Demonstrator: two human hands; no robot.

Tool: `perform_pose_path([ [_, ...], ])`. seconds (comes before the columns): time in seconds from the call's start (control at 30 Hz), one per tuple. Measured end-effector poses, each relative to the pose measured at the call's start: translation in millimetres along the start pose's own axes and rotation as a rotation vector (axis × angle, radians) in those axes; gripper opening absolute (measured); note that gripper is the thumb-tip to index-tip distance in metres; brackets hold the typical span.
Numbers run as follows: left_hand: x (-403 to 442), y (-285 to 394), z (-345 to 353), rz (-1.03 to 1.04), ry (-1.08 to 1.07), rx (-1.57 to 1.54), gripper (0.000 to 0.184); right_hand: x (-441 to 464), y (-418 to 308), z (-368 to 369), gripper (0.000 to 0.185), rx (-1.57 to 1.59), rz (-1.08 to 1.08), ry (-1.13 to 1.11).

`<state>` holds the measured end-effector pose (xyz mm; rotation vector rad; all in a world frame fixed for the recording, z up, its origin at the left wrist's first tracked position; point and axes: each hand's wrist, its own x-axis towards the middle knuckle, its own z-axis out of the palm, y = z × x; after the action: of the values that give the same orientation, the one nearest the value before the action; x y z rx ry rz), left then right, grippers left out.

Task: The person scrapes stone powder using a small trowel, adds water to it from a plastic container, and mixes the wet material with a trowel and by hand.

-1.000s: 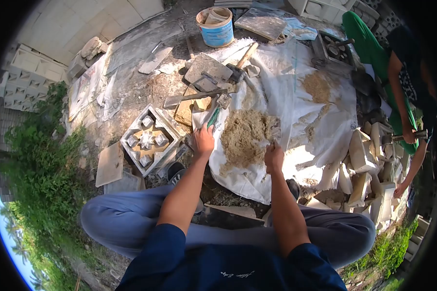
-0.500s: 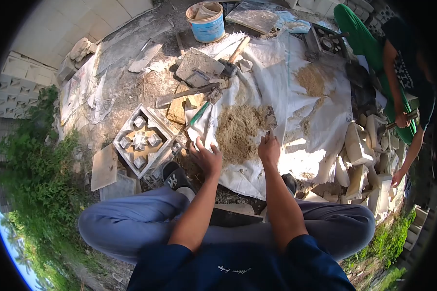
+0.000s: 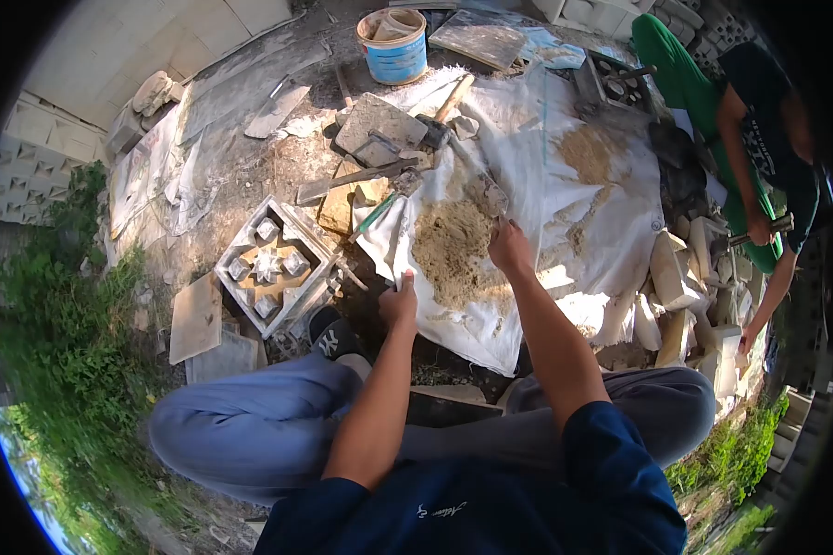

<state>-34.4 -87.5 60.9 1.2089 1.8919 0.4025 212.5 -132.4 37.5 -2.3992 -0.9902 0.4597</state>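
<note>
My left hand is closed on the near-left edge of a white woven sheet, thumb uppermost. A mound of damp brown sand mix lies on the sheet, just beyond that hand. My right hand is closed at the near corner of a flat grey blade, which lies at the far right side of the mound; I see no handle. Left of my hands sits a square mould with star and block shapes inside. A green-handled tool rests by the sheet's left edge.
Ahead lie a hammer, a stone slab and a yellowish block. A blue bucket stands at the back. On the right, another person's hand holds a hammer beside stacked pale blocks. Plants grow at left.
My left hand has gone from spread fingers to gripping the sheet's edge, which has shifted. My right hand has moved forward and slightly left with the grey blade.
</note>
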Motion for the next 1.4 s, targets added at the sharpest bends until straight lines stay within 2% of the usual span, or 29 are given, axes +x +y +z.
perform_pose_path([
  [0.03,4,0,-2,-0.051,-0.076,-0.081,0.043,5,1,4,0.033,-0.007,-0.04,-0.093],
  [0.1,6,5,-3,0.02,-0.117,-0.08,0.042,-7,-2,4,0.033,-0.002,-0.091,-0.104],
  [0.17,-2,10,3,0.238,0.025,0.01,0.042,-28,-8,-9,0.034,0.005,-0.13,-0.117],
  [0.2,-3,7,11,0.372,0.171,0.044,0.041,-36,-5,-14,0.035,0.023,-0.212,-0.178],
  [0.23,-3,1,15,0.37,0.167,0.041,0.041,-39,-5,-19,0.037,0.04,-0.296,-0.237],
  [0.27,-2,-5,19,0.266,0.131,-0.006,0.039,-34,-2,-26,0.039,0.011,-0.334,-0.246],
  [0.33,10,-27,25,0.073,0.023,-0.151,0.034,-19,-21,-45,0.04,-0.047,-0.298,-0.227],
  [0.4,-1,-10,5,0.057,-0.023,-0.164,0.033,4,-29,-40,0.041,-0.084,-0.306,-0.117],
  [0.47,-7,-2,-1,0.056,-0.08,-0.173,0.032,27,-37,-23,0.04,-0.144,-0.309,-0.182],
  [0.53,-5,6,6,0.196,-0.028,-0.157,0.032,27,-41,-9,0.038,-0.212,-0.366,-0.239],
  [0.57,-4,8,6,0.199,-0.029,-0.154,0.032,17,-36,-7,0.038,-0.21,-0.363,-0.237],
  [0.63,-2,10,7,0.149,-0.079,-0.289,0.031,-1,-19,-13,0.044,-0.099,-0.425,-0.376],
  [0.67,0,8,6,0.147,-0.081,-0.291,0.031,-8,-6,-18,0.043,-0.032,-0.55,-0.306],
  [0.7,7,1,7,0.162,-0.075,-0.205,0.031,-9,-3,-33,0.043,-0.037,-0.548,-0.306],
  [0.77,10,-5,4,0.176,-0.081,-0.115,0.032,-15,-3,-70,0.035,-0.094,-0.569,-0.442],
  [0.87,-2,5,-8,0.087,-0.173,-0.21,0.029,-10,5,-71,0.029,-0.072,-0.336,-0.129],
  [0.9,-5,12,-10,0.084,-0.169,-0.227,0.028,-8,12,-60,0.029,-0.076,-0.332,-0.122],
  [0.97,-5,16,-10,0.079,-0.167,-0.242,0.026,-8,26,-34,0.027,-0.044,-0.12,-0.025],
  [1.03,2,13,-8,0.112,-0.202,-0.117,0.022,-43,1,-27,0.024,0.002,-0.04,-0.074],
  [1.1,8,16,-9,0.149,-0.242,-0.094,0.02,-71,4,0,0.031,0.157,-0.028,-0.052],
  [1.13,10,12,-9,0.177,-0.28,-0.06,0.019,-84,-6,-5,0.035,0.215,-0.019,-0.115],
  [1.17,14,10,-7,0.187,-0.294,-0.054,0.019,-93,-15,-11,0.037,0.132,0.0,-0.202],
  [1.23,15,2,-8,0.125,-0.351,-0.105,0.015,-104,-34,-30,0.035,0.166,-0.004,-0.236],
  [1.27,13,-1,-10,0.125,-0.369,-0.089,0.015,-108,-36,-36,0.036,0.197,-0.006,-0.135],
  [1.33,2,4,-19,-0.075,-0.427,-0.257,0.023,-116,-35,-48,0.038,0.178,0.054,0.052],
  [1.37,3,2,-14,-0.072,-0.445,-0.248,0.023,-123,-19,-39,0.039,0.111,0.101,0.165],
  [1.4,0,2,-9,-0.024,-0.434,-0.301,0.032,-132,-21,-44,0.038,0.044,0.221,0.13],
])
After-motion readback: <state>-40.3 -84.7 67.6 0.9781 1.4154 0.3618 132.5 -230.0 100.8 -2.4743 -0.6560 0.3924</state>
